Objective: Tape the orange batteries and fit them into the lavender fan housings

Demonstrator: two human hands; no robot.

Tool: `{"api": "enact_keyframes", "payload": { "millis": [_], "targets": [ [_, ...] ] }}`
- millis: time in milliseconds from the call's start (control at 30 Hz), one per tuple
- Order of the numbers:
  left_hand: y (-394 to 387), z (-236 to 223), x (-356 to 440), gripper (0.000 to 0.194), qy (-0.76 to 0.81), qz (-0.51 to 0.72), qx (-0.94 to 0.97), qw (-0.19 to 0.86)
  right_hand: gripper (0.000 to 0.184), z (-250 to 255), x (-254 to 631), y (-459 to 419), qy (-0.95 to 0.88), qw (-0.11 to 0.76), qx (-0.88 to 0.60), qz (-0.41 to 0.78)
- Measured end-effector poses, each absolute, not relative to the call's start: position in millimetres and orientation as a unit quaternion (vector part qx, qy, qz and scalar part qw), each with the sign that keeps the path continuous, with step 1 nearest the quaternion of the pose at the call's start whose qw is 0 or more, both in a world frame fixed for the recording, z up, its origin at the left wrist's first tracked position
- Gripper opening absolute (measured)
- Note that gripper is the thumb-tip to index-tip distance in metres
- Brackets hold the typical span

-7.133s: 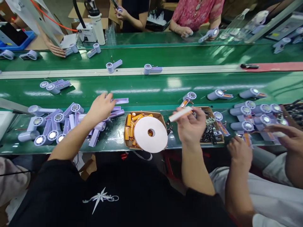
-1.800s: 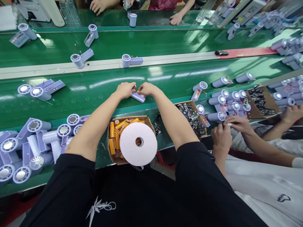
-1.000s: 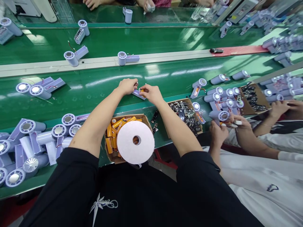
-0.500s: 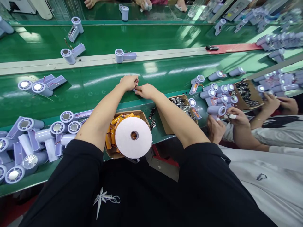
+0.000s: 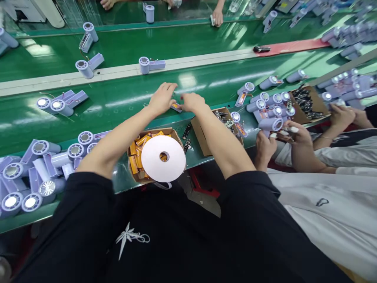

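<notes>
A lilac handheld-fan housing (image 5: 177, 107) lies low over the green belt, mostly hidden by my left hand (image 5: 162, 98). An orange battery shows in its handle. My left hand arches over the housing, gripping it with the thumb near the handle. At the handle's other end is my right hand (image 5: 193, 103), its fingers bent close together; what they pinch, if anything, is too small to make out. Nearer me, a large white roll (image 5: 153, 165) rests on a cardboard box (image 5: 131, 175) of orange-wrapped batteries (image 5: 134, 157).
Lilac fan housings (image 5: 44, 147) are heaped at left, with more (image 5: 266, 106) at right. A second box (image 5: 203, 137) holds small metal parts; dark circuit boards (image 5: 187, 131) lie between the boxes. A co-worker's hands (image 5: 265, 147) work at right; another person's hand (image 5: 218, 16) reaches across the far side.
My hands have moved apart, uncovering the handle and orange battery between them. My left hand's fingers have stretched out more. The pair of housings on the belt at left has shifted right.
</notes>
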State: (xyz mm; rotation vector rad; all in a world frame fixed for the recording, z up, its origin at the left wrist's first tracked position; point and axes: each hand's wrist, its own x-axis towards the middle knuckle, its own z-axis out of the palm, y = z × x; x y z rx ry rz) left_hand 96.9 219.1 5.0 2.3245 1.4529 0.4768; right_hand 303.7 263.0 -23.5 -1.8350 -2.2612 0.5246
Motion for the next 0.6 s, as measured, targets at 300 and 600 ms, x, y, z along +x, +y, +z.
{"api": "enact_keyframes", "payload": {
  "millis": [300,600],
  "targets": [
    [-53,25,22,0.075,0.397,0.033,0.890,0.220,0.061,-17,343,-51,-0.531,0.489,-0.611,0.325],
    [-131,17,-33,0.096,0.649,0.272,0.710,0.030,0.048,-13,252,-112,-0.760,0.135,-0.248,0.586]
  ]
}}
